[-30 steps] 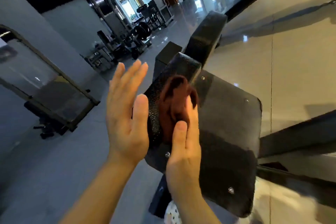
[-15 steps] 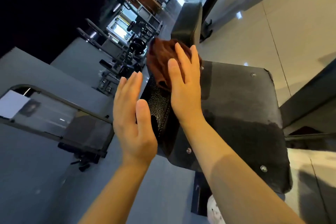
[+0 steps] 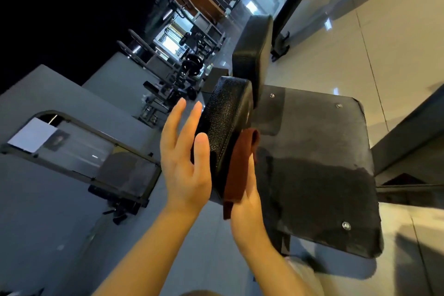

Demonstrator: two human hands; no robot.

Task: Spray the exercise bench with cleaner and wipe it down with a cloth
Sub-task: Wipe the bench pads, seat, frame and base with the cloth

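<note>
At the frame's six o'clock, the right hand (image 3: 246, 196), fingers hidden, presses the rust-brown cloth (image 3: 237, 166) against the black textured padded bench edge (image 3: 223, 127); the open, straight-fingered left hand (image 3: 185, 158) should brace opposite while strokes overlap.

Dim interior, bright distant windows, floor glare, wide-angle tilt
</note>
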